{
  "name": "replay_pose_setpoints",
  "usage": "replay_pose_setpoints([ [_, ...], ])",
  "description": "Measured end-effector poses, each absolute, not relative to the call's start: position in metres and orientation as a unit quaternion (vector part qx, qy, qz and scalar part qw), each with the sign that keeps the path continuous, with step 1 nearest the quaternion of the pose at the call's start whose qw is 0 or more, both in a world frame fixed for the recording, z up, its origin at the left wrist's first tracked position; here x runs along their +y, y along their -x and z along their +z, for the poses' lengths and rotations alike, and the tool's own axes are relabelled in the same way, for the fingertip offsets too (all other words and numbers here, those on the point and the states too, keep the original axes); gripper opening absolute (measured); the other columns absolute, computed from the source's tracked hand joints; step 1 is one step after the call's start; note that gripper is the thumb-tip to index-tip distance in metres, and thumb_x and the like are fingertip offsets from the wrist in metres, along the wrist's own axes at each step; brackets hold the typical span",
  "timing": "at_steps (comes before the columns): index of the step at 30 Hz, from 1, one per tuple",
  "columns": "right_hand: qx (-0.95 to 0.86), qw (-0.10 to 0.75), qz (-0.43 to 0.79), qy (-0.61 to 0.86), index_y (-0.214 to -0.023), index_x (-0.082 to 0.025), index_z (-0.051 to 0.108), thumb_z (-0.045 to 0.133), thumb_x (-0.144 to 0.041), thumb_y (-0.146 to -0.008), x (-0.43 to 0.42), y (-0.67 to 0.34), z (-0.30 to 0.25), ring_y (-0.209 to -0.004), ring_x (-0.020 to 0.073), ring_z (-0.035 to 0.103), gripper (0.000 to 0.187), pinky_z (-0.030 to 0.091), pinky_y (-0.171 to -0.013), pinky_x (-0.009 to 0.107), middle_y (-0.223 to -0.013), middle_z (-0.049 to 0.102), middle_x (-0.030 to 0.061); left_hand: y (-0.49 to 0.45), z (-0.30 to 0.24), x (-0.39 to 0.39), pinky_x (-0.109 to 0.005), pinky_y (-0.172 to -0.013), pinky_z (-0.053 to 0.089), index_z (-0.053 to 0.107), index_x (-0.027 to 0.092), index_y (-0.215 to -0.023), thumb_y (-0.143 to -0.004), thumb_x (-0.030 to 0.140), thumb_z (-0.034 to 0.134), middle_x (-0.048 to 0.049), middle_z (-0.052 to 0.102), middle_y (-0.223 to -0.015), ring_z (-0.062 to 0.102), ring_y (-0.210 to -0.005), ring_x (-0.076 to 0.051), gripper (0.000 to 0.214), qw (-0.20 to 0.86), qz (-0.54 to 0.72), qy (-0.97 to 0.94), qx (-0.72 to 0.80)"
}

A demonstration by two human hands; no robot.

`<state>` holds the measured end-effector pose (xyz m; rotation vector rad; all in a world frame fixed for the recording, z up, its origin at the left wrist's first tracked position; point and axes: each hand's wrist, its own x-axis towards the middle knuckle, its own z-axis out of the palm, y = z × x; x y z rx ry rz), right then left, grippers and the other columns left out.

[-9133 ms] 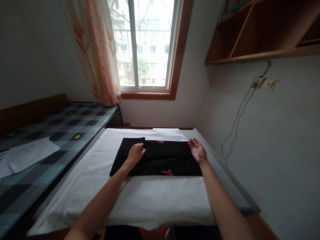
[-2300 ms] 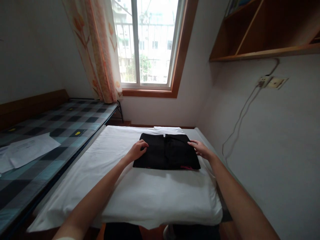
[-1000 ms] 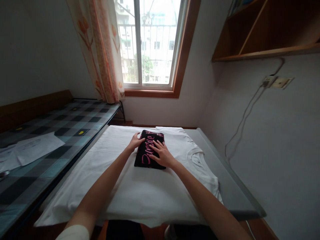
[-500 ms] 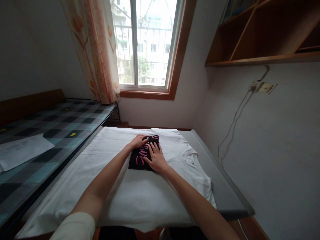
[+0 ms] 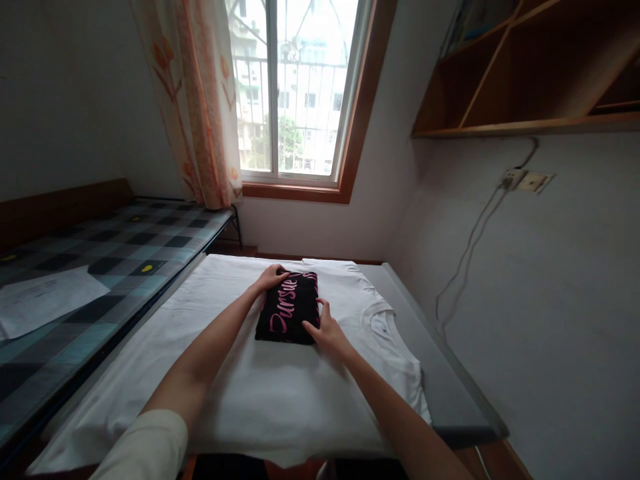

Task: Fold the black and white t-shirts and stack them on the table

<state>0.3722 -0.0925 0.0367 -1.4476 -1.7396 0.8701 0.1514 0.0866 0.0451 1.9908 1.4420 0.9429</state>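
A black garment with pink lettering [image 5: 289,310] lies folded into a small rectangle on a white T-shirt [image 5: 260,373] spread flat over the table. My left hand [image 5: 271,277] rests on the bundle's far left corner, fingers curled over the edge. At the near right corner my right hand [image 5: 324,328] lies with fingers apart, touching the bundle's side. Neither hand lifts it.
The grey table [image 5: 440,393] shows its bare right edge by the wall. A bed with a checked cover [image 5: 100,260] and white paper sheets [image 5: 40,300] stands to the left. Ahead are a window [image 5: 290,93] and curtain [image 5: 195,100]; wooden shelves [image 5: 525,73] hang above right.
The black garment went from a wide flat rectangle to a small folded bundle with pink lettering up. My right hand slid off its top to the near right corner.
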Motion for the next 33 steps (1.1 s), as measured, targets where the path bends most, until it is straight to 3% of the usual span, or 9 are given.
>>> replay_pose_setpoints([
  [4, -0.622, 0.389, 0.429, 0.528, -0.118, -0.021, 0.046, 0.073, -0.042, -0.068, -0.055, -0.408, 0.057, -0.061, 0.0163, 0.060, 0.060, 0.048, -0.056, 0.027, -0.067, 0.060, -0.0049, -0.134, 0.074, 0.062, -0.028, -0.062, 0.049, 0.065, 0.016, -0.092, -0.062, 0.054, 0.076, -0.0032, 0.065, -0.077, 0.063, -0.073, -0.020, 0.049, 0.347, 0.401, -0.670, 0.518],
  [9, -0.587, 0.441, 0.377, 0.565, -0.105, -0.019, 0.056, 0.072, -0.035, -0.069, 0.002, -0.463, 0.091, -0.067, 0.0166, 0.064, 0.042, 0.050, -0.062, 0.027, -0.072, 0.066, 0.0007, -0.129, 0.068, 0.019, -0.028, -0.057, 0.049, 0.054, 0.020, -0.115, -0.062, 0.053, 0.078, 0.0029, 0.058, -0.069, 0.062, -0.064, -0.017, 0.067, 0.495, 0.414, -0.573, 0.505],
  [12, -0.602, 0.367, 0.323, 0.632, -0.092, -0.019, 0.063, 0.071, -0.026, -0.068, 0.012, -0.468, 0.080, -0.071, 0.0193, 0.065, 0.026, 0.051, -0.065, 0.029, -0.070, 0.067, 0.0024, -0.137, 0.044, 0.006, -0.029, -0.057, 0.048, 0.058, 0.018, -0.110, -0.062, 0.050, 0.078, 0.0049, 0.052, -0.061, 0.059, -0.060, -0.017, 0.061, 0.437, 0.384, -0.600, 0.550],
  [15, -0.602, 0.346, 0.286, 0.660, -0.079, -0.019, 0.067, 0.071, -0.020, -0.064, 0.012, -0.456, 0.064, -0.086, 0.0251, 0.065, 0.015, 0.050, -0.077, 0.034, -0.079, 0.069, 0.0068, -0.145, 0.039, 0.010, -0.034, -0.070, 0.050, 0.064, 0.017, -0.099, -0.057, 0.044, 0.081, -0.0022, 0.061, -0.075, 0.062, -0.078, -0.023, 0.053, 0.322, 0.385, -0.631, 0.591],
  [18, -0.589, 0.407, 0.224, 0.661, -0.097, -0.019, 0.068, 0.063, -0.024, -0.072, 0.017, -0.431, 0.066, -0.113, 0.0278, 0.056, 0.026, 0.043, -0.096, 0.038, -0.109, 0.066, 0.0123, -0.164, 0.060, 0.023, -0.038, -0.089, 0.047, 0.067, 0.020, -0.102, -0.058, 0.044, 0.080, -0.0086, 0.065, -0.106, 0.057, -0.107, -0.028, 0.052, 0.290, 0.458, -0.638, 0.547],
  [21, -0.542, 0.552, 0.241, 0.586, -0.128, -0.015, 0.052, 0.042, -0.036, -0.088, 0.026, -0.387, 0.075, -0.117, 0.0224, 0.054, 0.047, 0.043, -0.099, 0.036, -0.125, 0.058, 0.0148, -0.198, 0.081, 0.036, -0.037, -0.093, 0.046, 0.063, 0.019, -0.114, -0.082, 0.057, 0.057, -0.0111, 0.064, -0.117, 0.056, -0.115, -0.026, 0.051, 0.466, 0.525, -0.566, 0.432],
  [24, -0.452, 0.651, 0.313, 0.523, -0.148, -0.017, 0.022, 0.015, -0.043, -0.095, 0.031, -0.339, 0.069, -0.119, 0.0181, 0.054, 0.060, 0.046, -0.096, 0.037, -0.133, 0.052, 0.0152, -0.232, 0.078, 0.041, -0.037, -0.095, 0.048, 0.059, 0.017, -0.120, -0.089, 0.067, 0.032, -0.0142, 0.061, -0.125, 0.057, -0.117, -0.024, 0.065, 0.622, 0.545, -0.456, 0.330],
  [28, -0.428, 0.664, 0.339, 0.511, -0.152, -0.019, -0.002, 0.005, -0.048, -0.094, 0.031, -0.311, 0.042, -0.130, 0.0172, 0.046, 0.065, 0.041, -0.104, 0.040, -0.139, 0.046, 0.0163, -0.245, 0.050, 0.040, -0.039, -0.098, 0.049, 0.047, 0.019, -0.133, -0.089, 0.069, 0.023, -0.0153, 0.052, -0.138, 0.056, -0.120, -0.023, 0.071, 0.684, 0.573, -0.339, 0.298],
  [33, -0.464, 0.609, 0.376, 0.522, -0.153, -0.024, 0.003, 0.009, -0.053, -0.094, 0.029, -0.348, 0.020, -0.138, 0.0175, 0.036, 0.066, 0.036, -0.109, 0.044, -0.144, 0.041, 0.0154, -0.226, 0.036, 0.041, -0.045, -0.099, 0.049, 0.026, 0.021, -0.148, -0.088, 0.068, 0.021, -0.0155, 0.042, -0.147, 0.055, -0.123, -0.026, 0.077, 0.729, 0.573, -0.279, 0.251],
])
